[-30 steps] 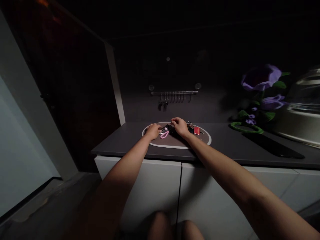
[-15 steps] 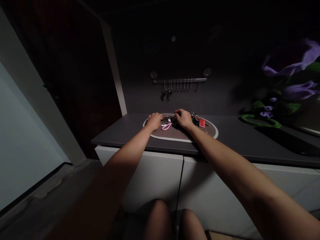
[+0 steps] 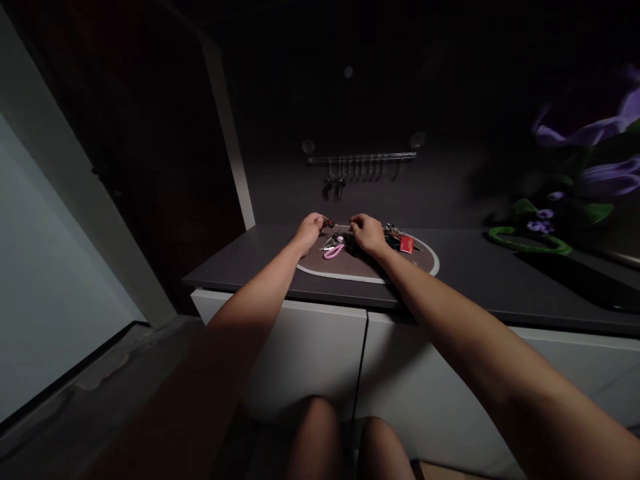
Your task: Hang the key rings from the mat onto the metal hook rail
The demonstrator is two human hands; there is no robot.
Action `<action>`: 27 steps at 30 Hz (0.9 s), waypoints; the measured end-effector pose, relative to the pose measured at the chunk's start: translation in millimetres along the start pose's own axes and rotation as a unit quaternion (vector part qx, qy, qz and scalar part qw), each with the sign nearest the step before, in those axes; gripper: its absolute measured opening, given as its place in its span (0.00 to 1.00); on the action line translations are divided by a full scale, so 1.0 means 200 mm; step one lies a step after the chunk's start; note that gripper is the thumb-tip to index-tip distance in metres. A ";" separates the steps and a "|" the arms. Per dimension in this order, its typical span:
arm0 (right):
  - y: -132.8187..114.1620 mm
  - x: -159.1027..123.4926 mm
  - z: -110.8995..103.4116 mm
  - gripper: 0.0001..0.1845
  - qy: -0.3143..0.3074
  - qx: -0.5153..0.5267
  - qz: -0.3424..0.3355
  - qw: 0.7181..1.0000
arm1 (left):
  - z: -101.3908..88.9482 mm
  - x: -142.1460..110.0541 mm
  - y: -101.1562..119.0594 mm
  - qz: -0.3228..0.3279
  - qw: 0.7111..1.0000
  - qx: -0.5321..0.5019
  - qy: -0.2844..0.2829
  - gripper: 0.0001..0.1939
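An oval mat with a white rim (image 3: 345,275) lies on the dark countertop, with a pile of keys (image 3: 327,241) and small trinkets on it. Over its left end, my left hand (image 3: 309,233) is closed, thumb and fingers pinching a small key ring (image 3: 329,223) with dark reddish bits. My right hand (image 3: 369,235) is curled above the pile's middle; what its fingers hold, if anything, is hidden. Between the hands lies a pink loop strap (image 3: 334,251). Just right of my right hand sit a red tag (image 3: 407,244) and more metal keys (image 3: 393,231).
A clear hook rail (image 3: 363,158) is fixed to the dark wall, with keys (image 3: 339,185) hanging at its left. On the right stand purple flowers (image 3: 607,177), a green ring (image 3: 530,247) and a dark flat object (image 3: 583,279). White cabinet doors (image 3: 310,360) are below.
My left hand has risen from the mat's left end and now pinches the small key ring. The right hand stays nearly in place over the pile.
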State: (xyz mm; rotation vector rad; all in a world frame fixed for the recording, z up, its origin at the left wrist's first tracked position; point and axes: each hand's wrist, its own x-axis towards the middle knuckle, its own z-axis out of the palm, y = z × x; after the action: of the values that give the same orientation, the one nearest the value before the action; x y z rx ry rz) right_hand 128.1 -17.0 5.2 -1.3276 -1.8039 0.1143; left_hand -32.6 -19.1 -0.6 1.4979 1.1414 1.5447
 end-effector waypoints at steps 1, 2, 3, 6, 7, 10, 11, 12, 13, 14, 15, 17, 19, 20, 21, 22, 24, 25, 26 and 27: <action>0.00 0.00 0.00 0.14 -0.001 0.002 0.002 1.000 | 0.00 -0.01 0.01 -0.019 0.998 -0.056 -0.008 0.06; 0.00 0.00 0.00 0.14 -0.002 0.004 0.002 1.000 | 0.00 -0.01 0.02 -0.037 0.994 -0.104 -0.015 0.05; 0.00 0.00 0.00 0.14 -0.002 0.006 0.002 1.000 | 0.00 -0.02 0.03 -0.051 0.988 -0.145 -0.023 0.05; -0.01 0.00 0.00 0.14 -0.001 0.012 -0.002 1.000 | -0.01 -0.04 0.07 -0.074 0.970 -0.227 -0.049 0.03; -0.01 0.00 0.00 0.14 -0.001 0.014 -0.005 1.000 | -0.02 -0.05 0.08 -0.076 0.965 -0.245 -0.057 0.03; -0.01 0.00 0.00 0.14 0.001 0.017 -0.013 1.000 | -0.04 -0.05 0.09 -0.071 0.952 -0.289 -0.073 0.04; -0.01 0.00 0.00 0.14 0.002 0.020 -0.016 1.000 | -0.05 -0.05 0.09 -0.066 0.949 -0.300 -0.076 0.04; -0.01 0.00 0.00 0.14 0.001 0.025 -0.018 1.000 | -0.05 -0.05 0.09 -0.059 0.947 -0.307 -0.077 0.04; -0.01 0.00 0.00 0.14 0.000 0.030 -0.021 0.999 | -0.06 -0.05 0.09 -0.051 0.946 -0.310 -0.077 0.05; -0.01 0.00 0.00 0.13 -0.001 0.036 -0.024 0.999 | -0.07 -0.04 0.09 -0.042 0.947 -0.308 -0.075 0.06; -0.02 -0.01 0.00 0.13 -0.003 0.041 -0.028 0.999 | -0.07 -0.04 0.09 -0.035 0.949 -0.304 -0.072 0.07; -0.03 -0.01 -0.01 0.13 -0.007 0.051 -0.041 0.998 | -0.08 -0.04 0.09 -0.023 0.953 -0.296 -0.065 0.09; -0.04 -0.02 -0.01 0.13 -0.006 0.062 -0.059 0.996 | -0.09 -0.04 0.09 -0.016 0.951 -0.303 -0.065 0.10; -0.04 -0.02 -0.01 0.13 -0.005 0.068 -0.070 0.995 | -0.09 -0.04 0.09 -0.013 0.948 -0.312 -0.067 0.11; -0.04 -0.02 -0.01 0.13 -0.002 0.074 -0.079 0.994 | -0.09 -0.04 0.09 -0.010 0.944 -0.323 -0.071 0.11; -0.05 -0.02 -0.02 0.13 0.001 0.079 -0.087 0.993 | -0.10 -0.03 0.09 -0.007 0.940 -0.334 -0.076 0.12; -0.05 -0.02 -0.02 0.14 0.005 0.090 -0.101 0.991 | -0.10 -0.04 0.09 -0.002 0.933 -0.350 -0.087 0.12; -0.05 -0.02 -0.02 0.14 0.006 0.095 -0.107 0.990 | -0.10 -0.04 0.09 0.000 0.931 -0.354 -0.093 0.12; -0.06 -0.02 -0.02 0.14 0.006 0.100 -0.112 0.989 | -0.09 -0.04 0.09 0.002 0.931 -0.353 -0.097 0.12; -0.06 -0.02 -0.02 0.14 0.006 0.103 -0.117 0.988 | -0.09 -0.04 0.09 0.003 0.932 -0.348 -0.100 0.12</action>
State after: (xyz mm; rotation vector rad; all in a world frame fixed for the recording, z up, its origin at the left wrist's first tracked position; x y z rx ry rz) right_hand 122.5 -27.6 11.3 -0.9645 -1.8695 0.1600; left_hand -48.4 -35.5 13.7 1.1250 0.3927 1.5314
